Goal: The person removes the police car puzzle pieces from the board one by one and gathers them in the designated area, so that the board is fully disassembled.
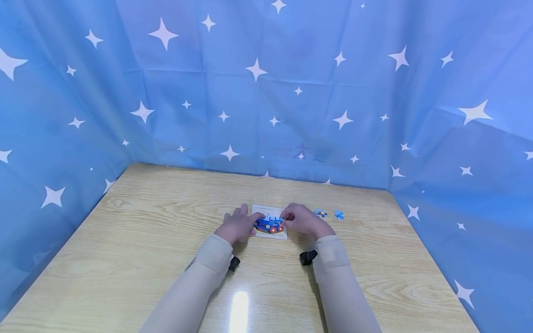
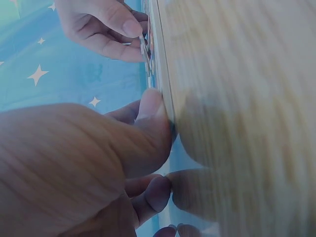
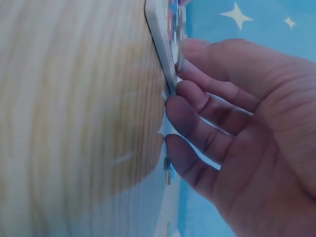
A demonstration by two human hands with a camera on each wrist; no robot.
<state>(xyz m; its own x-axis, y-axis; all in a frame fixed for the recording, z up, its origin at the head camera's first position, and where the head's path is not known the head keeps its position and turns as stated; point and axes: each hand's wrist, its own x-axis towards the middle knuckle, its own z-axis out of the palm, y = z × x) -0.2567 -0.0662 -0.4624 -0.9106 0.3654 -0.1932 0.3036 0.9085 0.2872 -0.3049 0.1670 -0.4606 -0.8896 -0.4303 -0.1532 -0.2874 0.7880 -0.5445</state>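
Note:
A small jigsaw puzzle in a white-bordered tray (image 1: 270, 236) lies on the table, showing a blue vehicle with orange-red wheels. My left hand (image 1: 238, 225) rests at its left side, one finger reaching over the picture; in the left wrist view the thumb (image 2: 150, 111) presses at the tray's edge. Over the tray's right part, my right hand (image 1: 303, 218) pinches a thin puzzle piece (image 2: 143, 48) between thumb and fingers. That piece is seen edge-on and tilted, close over the puzzle. The right hand's other fingers (image 3: 182, 116) are loosely bent beside the tray corner.
Two groups of loose puzzle pieces lie right of the tray: some multicoloured ones (image 1: 320, 212) and a light blue one (image 1: 339, 214). The wooden table (image 1: 166, 208) meets a blue star-patterned curtain (image 1: 233, 125) at the back and sides.

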